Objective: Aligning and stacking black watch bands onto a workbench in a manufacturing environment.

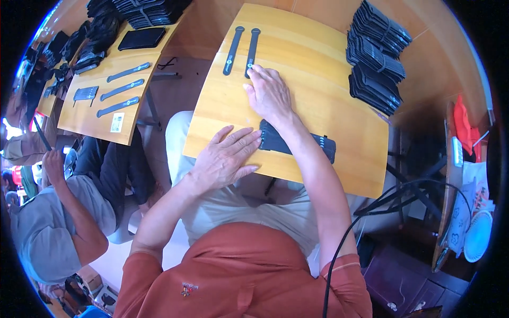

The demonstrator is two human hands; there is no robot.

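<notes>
On the light wood table (313,58) lie two dark straps with rounded ends, a left strap (233,50) and a right strap (253,47). My right hand (270,95) reaches over to the near end of the right strap, its fingers closed at that end. Under my right forearm is a black fabric piece (281,142) with a row of small light marks at each end; the forearm hides its middle. My left hand (225,159) lies flat at the table's near edge, fingers stretched out, fingertips at the left end of the black piece.
Stacks of folded black fabric pieces (376,55) stand at the table's far right. On the left, another table (79,114) bears straps, a black pouch (141,38) and dark bundles, with a seated person (63,222) beside it. A black cable (339,249) runs past my right arm.
</notes>
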